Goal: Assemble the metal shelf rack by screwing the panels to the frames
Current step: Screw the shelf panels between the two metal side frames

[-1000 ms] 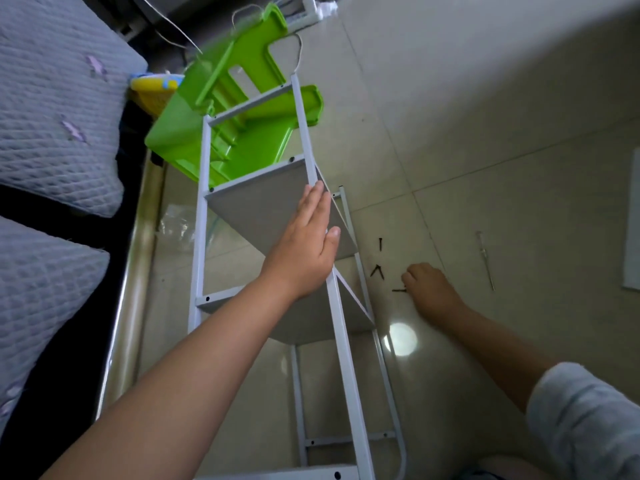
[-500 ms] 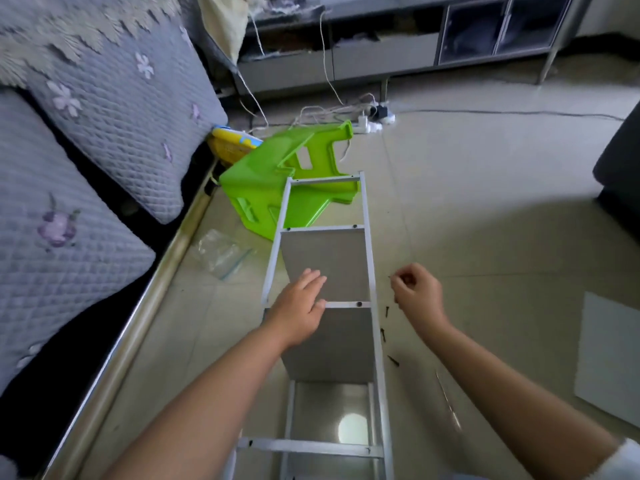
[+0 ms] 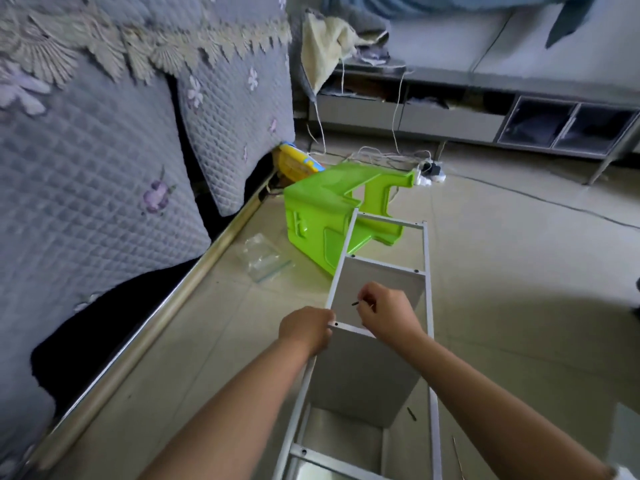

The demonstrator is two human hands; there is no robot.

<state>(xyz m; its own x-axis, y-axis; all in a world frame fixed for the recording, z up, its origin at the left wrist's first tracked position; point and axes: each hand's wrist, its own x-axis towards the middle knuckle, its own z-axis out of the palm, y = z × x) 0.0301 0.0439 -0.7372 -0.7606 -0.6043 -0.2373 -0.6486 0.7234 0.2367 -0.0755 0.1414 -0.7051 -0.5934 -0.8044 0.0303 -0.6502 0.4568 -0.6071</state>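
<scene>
Two hands: both work at the left rail of the white rack frame [image 3: 429, 306], which lies on the tiled floor.
Right hand [image 3: 388, 315]: fingers pinched together on a small dark screw [image 3: 355, 303], held just above the grey panel and just right of the left rail, near the hole in the cross bar [image 3: 349, 329].
Left hand [image 3: 304, 329]: curled around the left rail where the cross bar meets it; fingertips hidden behind the rail, so how tightly they close cannot be told.
Upper panel [image 3: 377, 282]: grey, set between the two rails, beyond the cross bar.
Lower panel [image 3: 363, 379]: grey, between the rails, nearer the person than the cross bar.
Loose screw [image 3: 411, 414]: on the floor between the rails, just past the lower panel's near edge.
Green stool [image 3: 332, 209]: tipped on its side, touching the far end of the rack.
Plastic bag [image 3: 263, 258]: clear, flat on the floor left of the rack, near the stool; contents cannot be made out.
Sofa [image 3: 86, 168]: quilted grey, well left of the rack.
</scene>
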